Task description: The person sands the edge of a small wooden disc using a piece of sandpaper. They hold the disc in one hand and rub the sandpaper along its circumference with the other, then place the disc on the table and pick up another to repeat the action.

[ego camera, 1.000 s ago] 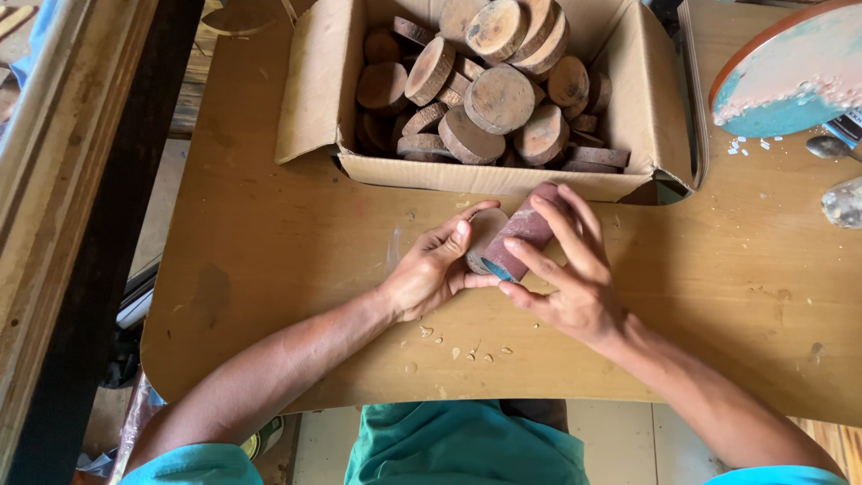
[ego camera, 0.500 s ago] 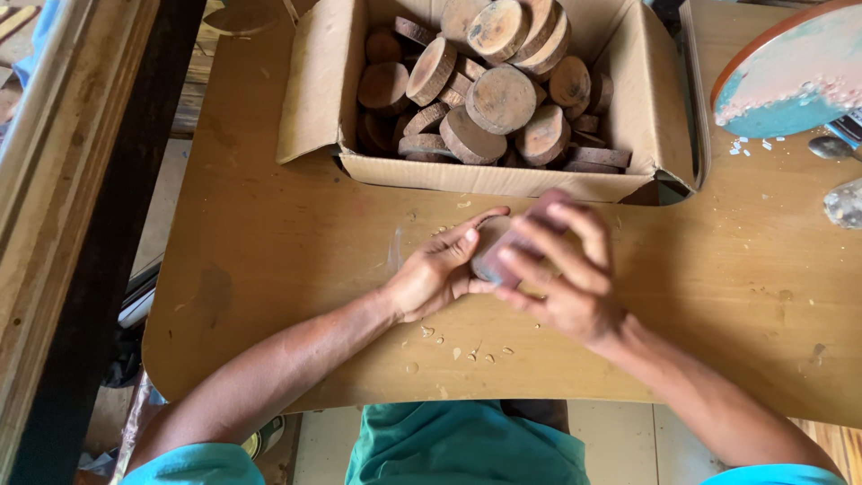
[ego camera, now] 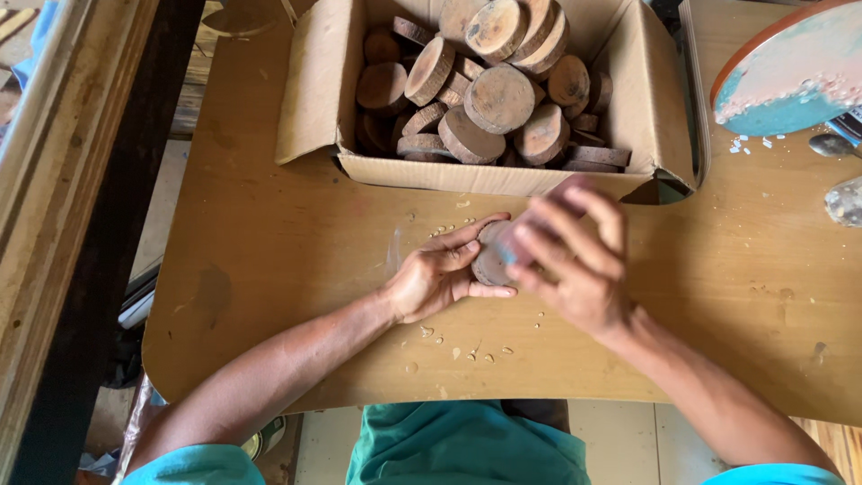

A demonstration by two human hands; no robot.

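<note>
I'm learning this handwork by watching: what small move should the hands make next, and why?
Probably keep the left hand gripping the wood disc steady while the right hand makes another rubbing pass. The right hand is blurred over the disc's face, and small crumbs lie on the table below.

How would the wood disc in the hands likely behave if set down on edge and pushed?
The wood disc looks round and thick, so on edge it would probably roll. It seems stiff, like the cut slices in the box. The left hand alone cradles it, so it is likely fairly light.
</note>
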